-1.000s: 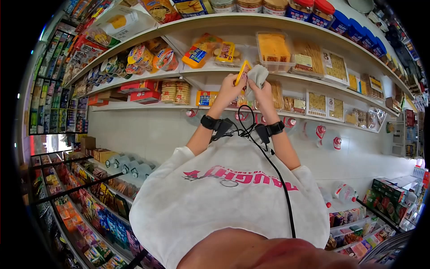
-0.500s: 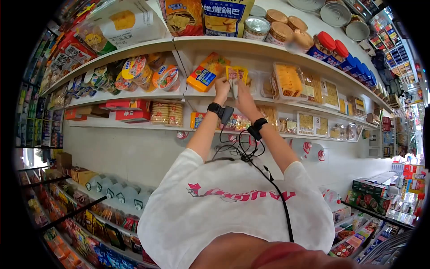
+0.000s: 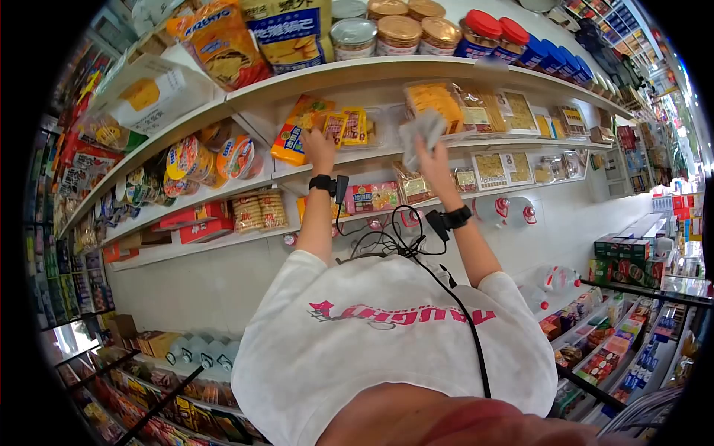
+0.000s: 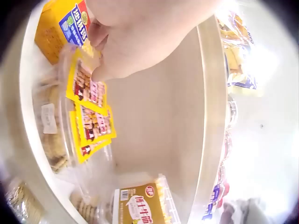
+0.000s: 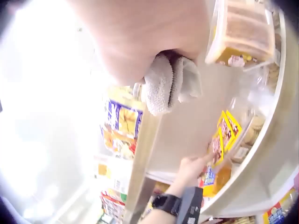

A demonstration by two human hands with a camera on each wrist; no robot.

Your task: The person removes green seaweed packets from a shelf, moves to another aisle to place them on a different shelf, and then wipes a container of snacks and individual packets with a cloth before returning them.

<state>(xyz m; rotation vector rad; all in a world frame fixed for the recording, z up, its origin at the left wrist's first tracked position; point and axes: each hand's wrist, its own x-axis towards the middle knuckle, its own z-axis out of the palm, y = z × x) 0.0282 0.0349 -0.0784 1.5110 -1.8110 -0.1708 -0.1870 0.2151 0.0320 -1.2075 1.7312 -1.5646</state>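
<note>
My left hand (image 3: 320, 151) reaches onto the middle shelf, its thumb at the edge of the nearest yellow snack packet (image 4: 88, 88). Its curled fingers lie beside an orange bag (image 4: 52, 29) with a blue label; I cannot tell whether they pinch anything. More yellow packets (image 4: 96, 126) overlap along the top of a clear container (image 4: 70, 114) of round biscuits. To the right, my right hand (image 3: 437, 165) grips a bunched grey-white cloth (image 5: 160, 88) in front of a clear box of yellow snacks (image 3: 435, 100).
Cup noodles (image 3: 236, 156) stand left of a shelf divider. Jars (image 3: 353, 37) and large bags line the shelf above. Below are stacked round crackers (image 3: 247, 214) and red boxes. Black cables (image 3: 398, 234) hang between my wrists.
My hands have come apart: the left has moved left with the yellow packet to beside the orange bag. The right has drawn away rightward with the cloth. The head view has shifted.
</note>
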